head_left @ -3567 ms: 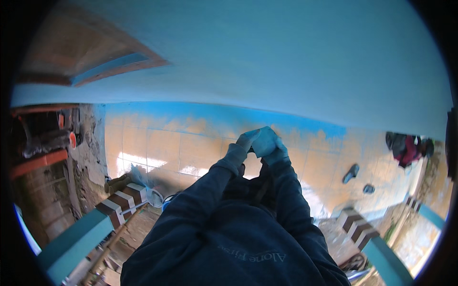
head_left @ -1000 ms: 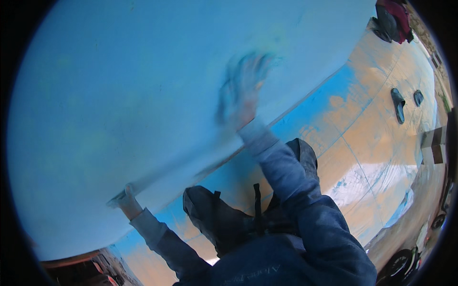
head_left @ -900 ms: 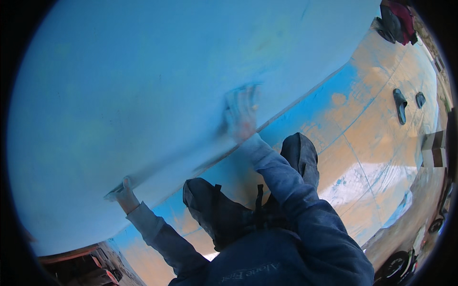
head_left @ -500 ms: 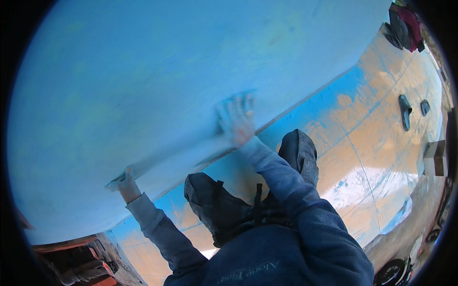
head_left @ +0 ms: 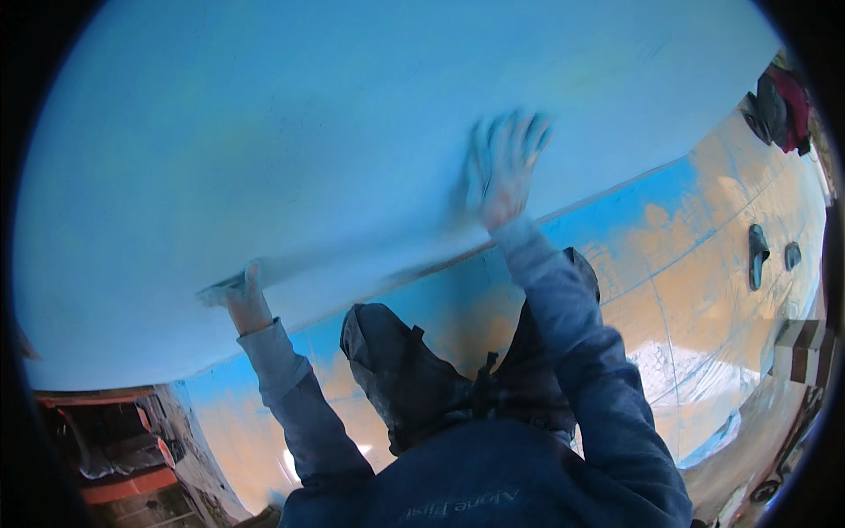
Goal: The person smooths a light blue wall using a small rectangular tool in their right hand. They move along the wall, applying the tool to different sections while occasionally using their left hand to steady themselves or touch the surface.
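A broad light blue surface, like a wall with chalky streaks, fills the view in front of me. My right hand lies against it right of centre, its fingers spread and pointing up, somewhat smeared by motion. Farther left and lower, my left hand rests on the same surface, its thumb raised apart from the fingers, which point left. Nothing shows in either hand. A dark shadow stretches between the two hands along the surface.
My bent knees are close to the surface's lower edge. Blue dust covers part of the orange tiled floor. Dark slippers, a striped block and a dark red cloth bundle lie to the right. A dark opening with red edges is at lower left.
My right hand has slid up and to the right over the blue surface. The left hand has stayed on the surface with its thumb raised. The whole view has shifted a little.
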Tool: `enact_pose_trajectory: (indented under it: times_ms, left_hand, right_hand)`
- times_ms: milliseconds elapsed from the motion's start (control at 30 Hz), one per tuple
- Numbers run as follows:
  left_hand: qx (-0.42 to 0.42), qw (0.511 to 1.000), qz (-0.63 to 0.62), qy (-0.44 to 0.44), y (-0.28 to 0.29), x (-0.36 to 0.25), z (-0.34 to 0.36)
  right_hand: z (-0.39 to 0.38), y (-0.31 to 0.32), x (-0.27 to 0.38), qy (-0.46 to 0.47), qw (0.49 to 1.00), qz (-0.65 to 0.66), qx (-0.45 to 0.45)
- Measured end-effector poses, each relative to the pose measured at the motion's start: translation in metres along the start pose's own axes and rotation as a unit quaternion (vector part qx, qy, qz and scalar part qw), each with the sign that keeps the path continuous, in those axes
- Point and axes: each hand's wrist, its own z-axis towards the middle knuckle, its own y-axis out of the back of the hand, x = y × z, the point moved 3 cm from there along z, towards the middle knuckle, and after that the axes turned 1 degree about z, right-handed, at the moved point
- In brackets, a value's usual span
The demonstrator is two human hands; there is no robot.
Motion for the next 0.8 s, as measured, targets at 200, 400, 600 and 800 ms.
enact_pose_trajectory:
  times_ms: [200,400,600,800]
  left_hand:
    - [-0.128,0.985,-0.031,-0.115,-0.013,0.021,0.006]
    - [-0.060,0.994,-0.039,-0.078,-0.003,-0.029,-0.019]
    - [-0.027,0.996,-0.007,-0.089,0.006,-0.029,-0.005]
    - [-0.072,0.996,-0.053,-0.012,-0.017,-0.029,-0.023]
  right_hand:
    - [-0.030,-0.036,0.065,0.318,0.926,-0.027,0.201]
    - [0.024,-0.005,0.032,0.147,0.985,-0.047,0.075]
    - [-0.037,-0.046,0.078,0.315,0.910,0.062,0.262]
    - [0.017,-0.010,0.033,0.195,0.968,-0.059,0.144]
